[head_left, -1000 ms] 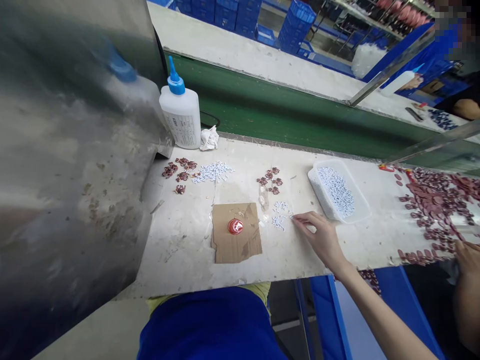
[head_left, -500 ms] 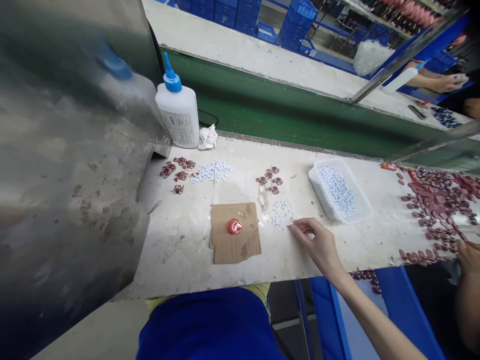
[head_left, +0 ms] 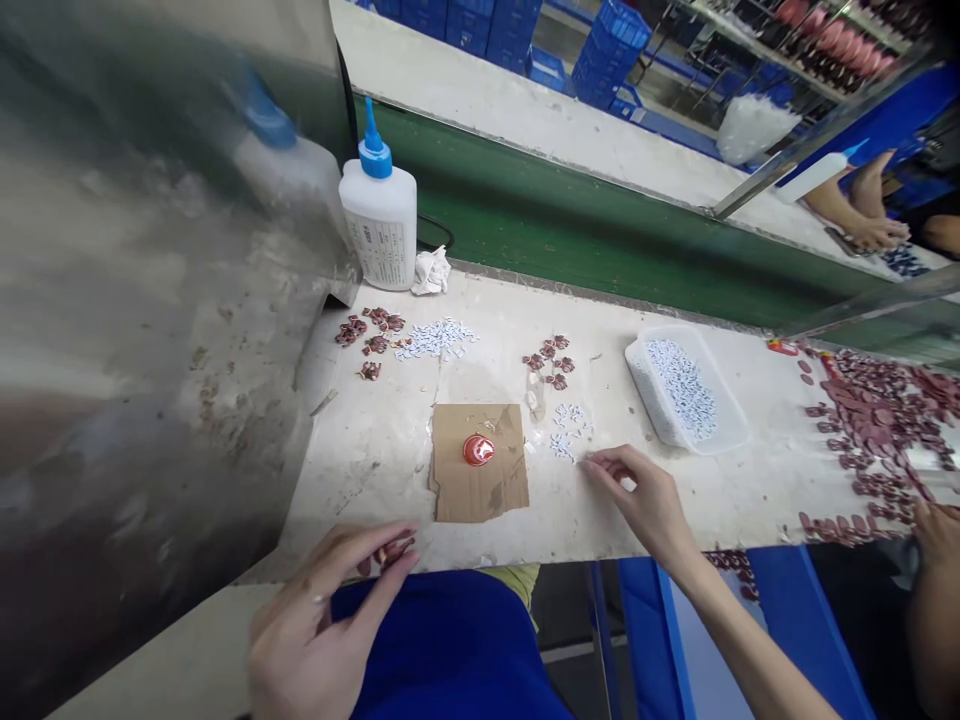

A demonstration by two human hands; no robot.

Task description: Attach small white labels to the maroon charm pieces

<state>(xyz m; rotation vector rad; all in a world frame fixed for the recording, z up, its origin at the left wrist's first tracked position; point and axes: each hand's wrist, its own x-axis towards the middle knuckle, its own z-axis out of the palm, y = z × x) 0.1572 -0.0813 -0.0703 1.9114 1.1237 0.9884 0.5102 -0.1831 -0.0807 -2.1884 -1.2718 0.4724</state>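
My left hand [head_left: 322, 615] is in view at the table's front edge, thumb and fingers closed on a small brown figure piece [head_left: 391, 550]. My right hand [head_left: 641, 495] rests on the table with thumb and forefinger pinched together; whatever they hold is too small to make out. Just left of those fingertips lies a loose scatter of tiny white-and-blue pieces [head_left: 570, 425]. Between the hands a square of cardboard [head_left: 457, 500] carries a glossy red round cap or blob [head_left: 478, 450]. Behind the scatter sits a small group of brown figure pieces [head_left: 555, 358].
A white bottle with a blue nozzle [head_left: 381, 220] stands at the back left by crumpled tissue [head_left: 431, 271]. More tiny pieces [head_left: 439, 338] lie nearby. A clear tub [head_left: 731, 425] holds many. Brown parts [head_left: 870, 420] cover the right end, beside another person's hand [head_left: 934, 530]. A metal panel [head_left: 187, 350] borders the left.
My left hand has come into view from below with the brown figure piece. My right hand stays pinched near the scatter, slightly lower. The camera view has shifted a little.
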